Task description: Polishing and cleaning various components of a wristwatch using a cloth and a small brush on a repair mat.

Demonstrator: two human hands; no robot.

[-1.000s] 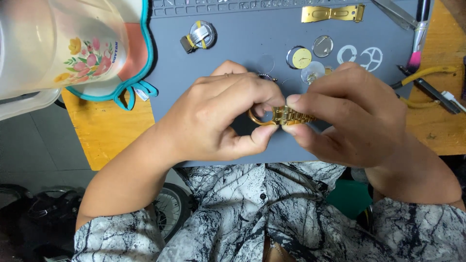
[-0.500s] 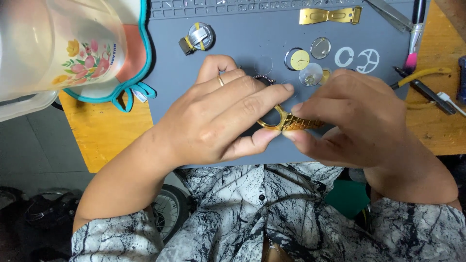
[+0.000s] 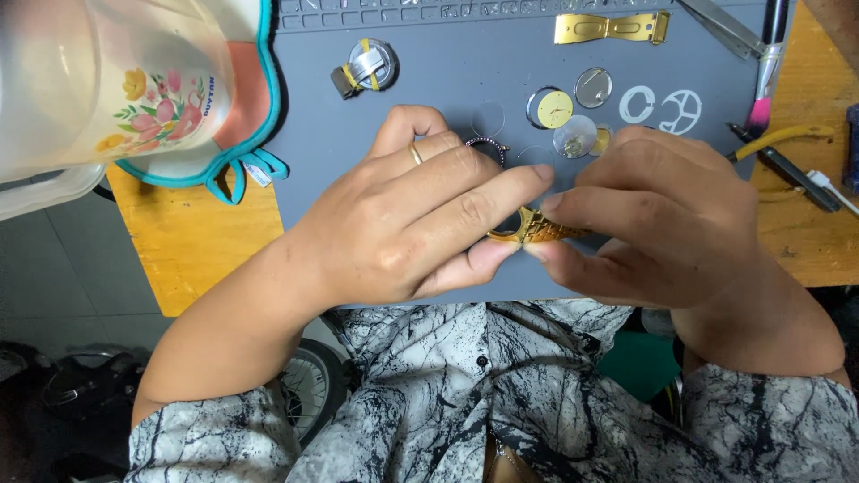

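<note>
I see the mat [image 3: 429,107] lying on the desk [image 3: 192,237], a plastic jug [image 3: 98,80] at its left, small watch parts [image 3: 573,112] behind my hands, tools [image 3: 787,152] right.

A white shirt with black marble-like veins fills the lower frame, buttoned down the front. The left hand [image 3: 403,224] wears a gold ring [image 3: 416,154].
</note>
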